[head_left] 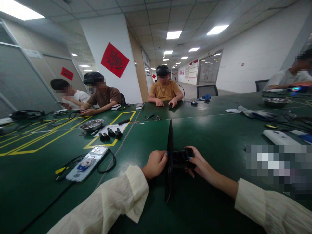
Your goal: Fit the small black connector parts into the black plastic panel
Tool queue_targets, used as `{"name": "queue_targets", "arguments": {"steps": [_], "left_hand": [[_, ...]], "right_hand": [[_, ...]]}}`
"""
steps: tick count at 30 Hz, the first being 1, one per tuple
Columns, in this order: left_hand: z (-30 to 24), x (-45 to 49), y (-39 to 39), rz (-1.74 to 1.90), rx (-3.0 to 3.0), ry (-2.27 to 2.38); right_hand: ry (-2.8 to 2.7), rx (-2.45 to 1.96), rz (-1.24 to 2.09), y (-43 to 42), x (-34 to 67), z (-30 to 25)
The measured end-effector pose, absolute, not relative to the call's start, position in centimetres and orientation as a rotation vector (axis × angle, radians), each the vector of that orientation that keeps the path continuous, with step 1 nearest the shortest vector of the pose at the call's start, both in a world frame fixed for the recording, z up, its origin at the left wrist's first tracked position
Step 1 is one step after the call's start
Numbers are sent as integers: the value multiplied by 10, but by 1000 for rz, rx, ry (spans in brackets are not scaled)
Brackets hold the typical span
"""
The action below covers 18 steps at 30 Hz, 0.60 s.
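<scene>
A thin black panel stands upright on edge in front of me, seen almost from its side. A dark bracket-like part juts from its right face; its exact kind I cannot make out. My left hand is closed against the panel's left side, thumb at the surface and the other fingertips partly hidden. On the other side, my right hand grips the outer end of the bracket-like part between thumb and fingers. Green tabletop lies beneath both hands.
Left of my hands lies a phone beside a black cable. Beyond it are several black cylindrical parts, a metal bowl and a screwdriver. A glove and a white device lie right. Several people sit around the table.
</scene>
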<state>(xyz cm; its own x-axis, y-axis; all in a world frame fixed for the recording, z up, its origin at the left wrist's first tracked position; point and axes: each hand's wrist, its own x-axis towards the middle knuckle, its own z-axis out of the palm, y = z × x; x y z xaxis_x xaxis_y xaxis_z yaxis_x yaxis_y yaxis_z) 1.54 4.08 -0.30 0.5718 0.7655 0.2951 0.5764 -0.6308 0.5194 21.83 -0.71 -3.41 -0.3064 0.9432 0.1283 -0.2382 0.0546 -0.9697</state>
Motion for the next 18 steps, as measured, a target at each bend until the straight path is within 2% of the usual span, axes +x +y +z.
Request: {"name": "queue_targets", "arguments": {"steps": [18], "left_hand": [[-5, 15, 41, 700, 2464, 1078]], "right_hand": [[-1280, -839, 1467, -7, 218, -34]]}}
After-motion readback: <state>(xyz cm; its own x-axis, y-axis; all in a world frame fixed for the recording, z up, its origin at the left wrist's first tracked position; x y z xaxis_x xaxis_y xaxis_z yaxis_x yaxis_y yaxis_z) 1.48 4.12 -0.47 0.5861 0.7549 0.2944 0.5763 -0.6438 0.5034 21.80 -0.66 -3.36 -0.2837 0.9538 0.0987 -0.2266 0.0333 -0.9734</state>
